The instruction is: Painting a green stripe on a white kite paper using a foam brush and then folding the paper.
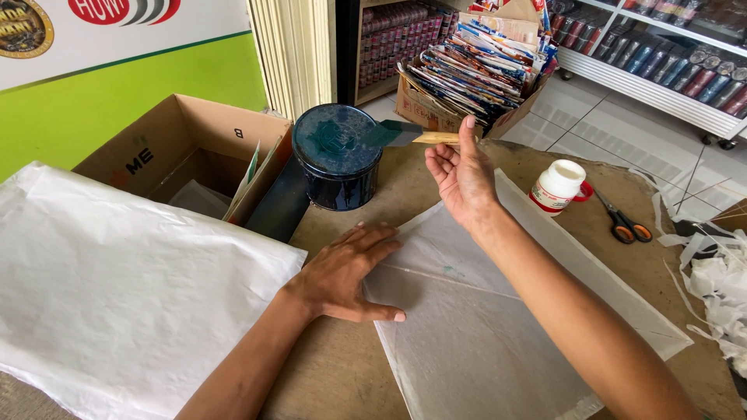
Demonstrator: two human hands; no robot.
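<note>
My left hand (346,272) lies flat, fingers spread, on the near left edge of a thin white paper sheet (482,342) spread over the brown table (342,373). A thin stick lies across the sheet under it. Raised above the sheet's far edge, my right hand (461,175) pinches the wooden handle of a foam brush (397,134) between thumb and fingers. The brush's green-stained head rests on top of a dark blue round tin (336,155) smeared with green.
A stack of white paper (117,288) lies at left, with an open cardboard box (187,152) behind it. A white glue bottle (558,187), orange-handled scissors (622,222) and paper scraps (720,280) sit at right. A box of colourful packets (475,70) stands behind the tin.
</note>
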